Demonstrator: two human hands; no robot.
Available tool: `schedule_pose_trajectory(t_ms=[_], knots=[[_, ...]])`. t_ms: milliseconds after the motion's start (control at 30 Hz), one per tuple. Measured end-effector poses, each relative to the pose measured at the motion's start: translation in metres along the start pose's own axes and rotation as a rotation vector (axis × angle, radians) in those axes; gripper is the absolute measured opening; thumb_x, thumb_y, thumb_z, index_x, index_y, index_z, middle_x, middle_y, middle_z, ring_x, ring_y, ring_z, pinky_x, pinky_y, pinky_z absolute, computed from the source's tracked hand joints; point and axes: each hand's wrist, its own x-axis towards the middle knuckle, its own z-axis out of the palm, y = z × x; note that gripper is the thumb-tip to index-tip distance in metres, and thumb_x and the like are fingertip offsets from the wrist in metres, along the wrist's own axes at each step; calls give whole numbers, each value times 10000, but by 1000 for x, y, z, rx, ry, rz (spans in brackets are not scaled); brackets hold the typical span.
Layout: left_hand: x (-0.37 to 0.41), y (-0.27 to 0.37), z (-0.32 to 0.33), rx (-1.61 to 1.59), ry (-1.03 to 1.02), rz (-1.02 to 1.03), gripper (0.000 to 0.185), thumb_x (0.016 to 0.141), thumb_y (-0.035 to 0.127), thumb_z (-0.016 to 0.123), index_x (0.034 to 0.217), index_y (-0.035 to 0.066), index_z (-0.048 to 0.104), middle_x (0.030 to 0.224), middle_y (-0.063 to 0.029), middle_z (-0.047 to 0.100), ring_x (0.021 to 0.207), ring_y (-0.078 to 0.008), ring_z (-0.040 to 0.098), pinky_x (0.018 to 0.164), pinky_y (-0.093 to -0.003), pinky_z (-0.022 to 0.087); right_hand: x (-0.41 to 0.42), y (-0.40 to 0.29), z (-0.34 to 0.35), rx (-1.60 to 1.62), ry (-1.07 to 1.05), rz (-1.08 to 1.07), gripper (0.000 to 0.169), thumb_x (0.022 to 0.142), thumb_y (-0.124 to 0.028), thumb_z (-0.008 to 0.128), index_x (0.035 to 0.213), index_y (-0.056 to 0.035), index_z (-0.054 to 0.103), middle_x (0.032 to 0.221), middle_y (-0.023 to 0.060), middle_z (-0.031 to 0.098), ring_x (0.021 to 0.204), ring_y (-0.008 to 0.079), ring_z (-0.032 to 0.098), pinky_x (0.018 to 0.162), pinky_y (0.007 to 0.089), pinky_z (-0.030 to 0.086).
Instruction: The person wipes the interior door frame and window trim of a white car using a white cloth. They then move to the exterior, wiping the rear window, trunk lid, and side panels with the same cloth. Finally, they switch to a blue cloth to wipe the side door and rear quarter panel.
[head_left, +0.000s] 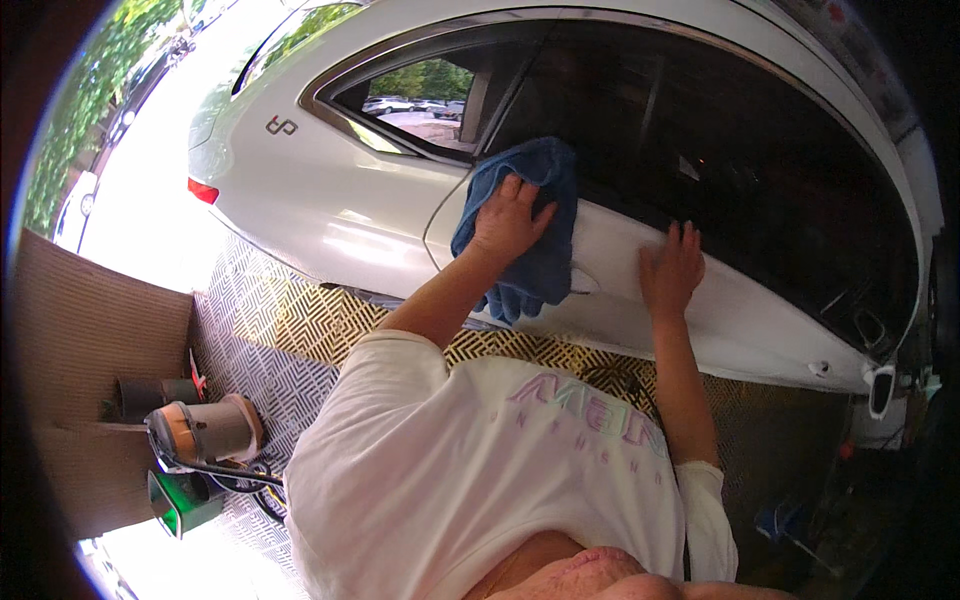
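Note:
A white car (360, 202) stands side-on before me, its dark side window (712, 127) reflecting the surroundings. My left hand (514, 217) presses a blue microfibre-like cloth (551, 247) against the rear door, just below the window. The cloth covers part of the window's lower edge and hangs down past the door panel. To the right, my right hand (671, 270) is spread at the top of the door panel (615, 236), near the window sill, with nothing in it. Whether its palm touches the paint is unclear. The door handle (585, 281) shows partly beside the cloth.
At lower left a canister vacuum cleaner (214, 431) with a black hose stands on patterned grid flooring (277, 307). Near it are a green container (184, 499) and a ribbed brown panel (97, 360). The car's side mirror (881, 390) juts out at far right.

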Motion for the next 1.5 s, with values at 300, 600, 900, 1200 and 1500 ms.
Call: schedule_pose_trajectory(t_ms=[300, 600, 900, 1200, 1500], knots=[[-13, -15, 3, -6, -361, 56, 326, 951, 323, 543, 1109, 54, 636, 1138, -184, 584, 1062, -350, 588, 887, -461, 501, -9, 17, 24, 3, 59, -102, 682, 902, -357, 648, 1449, -29, 407, 1505, 220, 367, 1412, 387, 311, 1123, 530, 262], [40, 1, -23, -163, -425, 696, 372, 935, 230, 516, 1278, 120, 605, 1268, -167, 618, 1171, -343, 591, 1038, -442, 437, 19, -63, 42, 127, 175, -278, 680, 861, -330, 630, 1441, -43, 422, 1527, 203, 338, 1412, 403, 294, 1129, 559, 216], [43, 85, 64, -13, -1202, 676, 500, 970, 391, 498, 1402, 140, 505, 1372, -203, 547, 1219, -395, 550, 1058, -463, 407, -104, -30, 3, 280, 39, 313, 669, 845, -324, 688, 1387, -15, 449, 1428, 244, 421, 1361, 445, 351, 1089, 543, 310], [69, 242, 277, -70, -710, 904, 713, 879, 343, 664, 1459, 20, 404, 1489, -250, 399, 1393, -407, 352, 1180, -443, 239, -116, 107, 0, 364, 271, 548, 675, 865, -346, 652, 1426, -60, 411, 1467, 202, 404, 1384, 389, 339, 1083, 505, 342], [91, 333, 343, 50, -501, 1125, 691, 941, 400, 601, 1473, 25, 367, 1435, -270, 456, 1322, -435, 441, 1101, -450, 361, -227, 254, -39, 353, 110, 761, 547, 870, -349, 655, 1325, -67, 547, 1381, 190, 513, 1331, 359, 428, 1054, 490, 395]])
